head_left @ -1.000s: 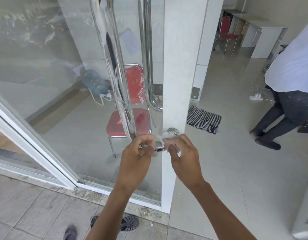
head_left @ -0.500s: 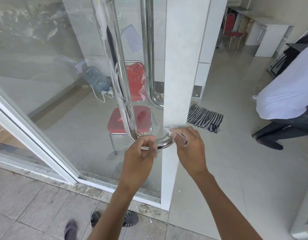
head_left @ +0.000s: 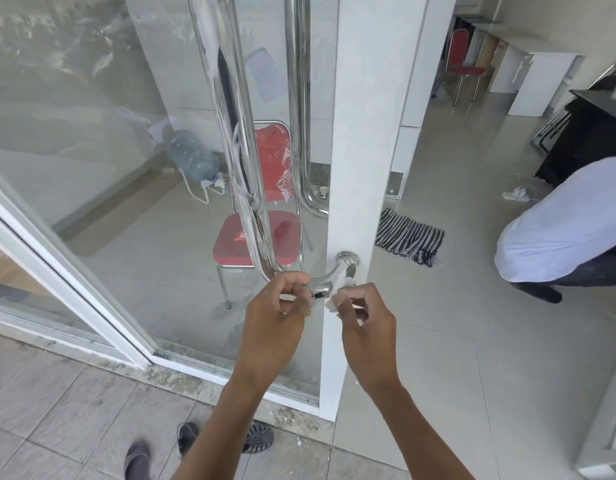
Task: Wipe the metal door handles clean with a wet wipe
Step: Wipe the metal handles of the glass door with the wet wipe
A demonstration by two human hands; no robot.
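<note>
- The door handle (head_left: 329, 280), a long polished metal tube on the glass door (head_left: 133, 188), showed more of its lower bend than half a second before: the right hand (head_left: 363, 323) had slid back off the curve toward the person, and the round mount on the white door frame (head_left: 365, 133) was now uncovered.
- The wet wipe (head_left: 337, 299) came away with that hand; it was bunched white between the fingertips, just beside the shiny elbow and perhaps touching its underside.
- In my judgement this meant one stroke over the bend was finished; the long upright part above both hands looked streaked and likely needed wiping yet.
- The left hand (head_left: 277, 315) had stayed at the same place, its thumb and fingers curled round the tube just left of the wipe, holding it steady.
- The right grip was clamped on the wipe in a pinch, with the knuckles bent and the wrist low; the left grip was closed round the handle.
- Both forearms reached up from below, nearly parallel, and the two hands were near each other but apart.
- Beyond the grip, a second handle (head_left: 299, 116) stood on the inner side of the glass.
</note>
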